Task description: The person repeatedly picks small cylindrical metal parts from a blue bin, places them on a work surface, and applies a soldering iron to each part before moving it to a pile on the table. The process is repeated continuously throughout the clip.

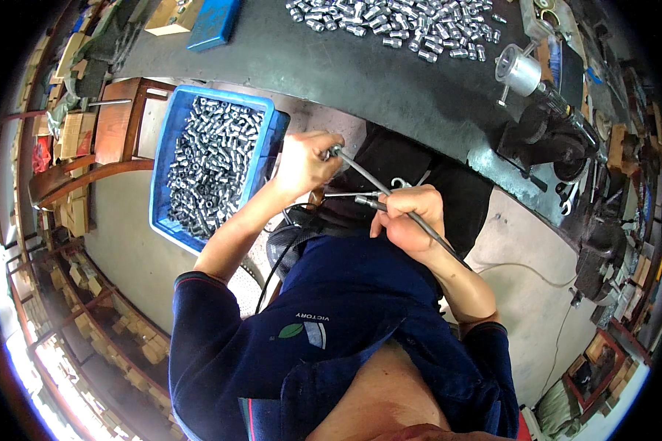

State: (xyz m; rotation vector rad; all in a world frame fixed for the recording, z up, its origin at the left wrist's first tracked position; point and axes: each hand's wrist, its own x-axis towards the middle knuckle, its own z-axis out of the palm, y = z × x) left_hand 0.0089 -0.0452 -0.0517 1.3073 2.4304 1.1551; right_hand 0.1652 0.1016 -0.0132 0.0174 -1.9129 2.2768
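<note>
My left hand (309, 163) is closed, its fingers pinching a small silver metal fitting (335, 151) at the far end of a long grey metal rod (364, 173). My right hand (415, 217) is wrapped round that rod farther down, and the rod slants back along my right forearm. Out of the right fist also pokes a short dark bar with a silver, socket-like tip (363, 200). Both hands are in front of my lap, off the table's near edge. To the left of my left hand stands a blue plastic bin (162, 158) filled with metal fittings (217, 162).
A dark worktable (287, 70) spans the far side, with a heap of silver fittings (412, 22) on it. At its right sit a bench vise (544, 132) and a silver cylinder (518, 67). A wooden chair (118, 121) stands left of the bin; shelves of small boxes line the left.
</note>
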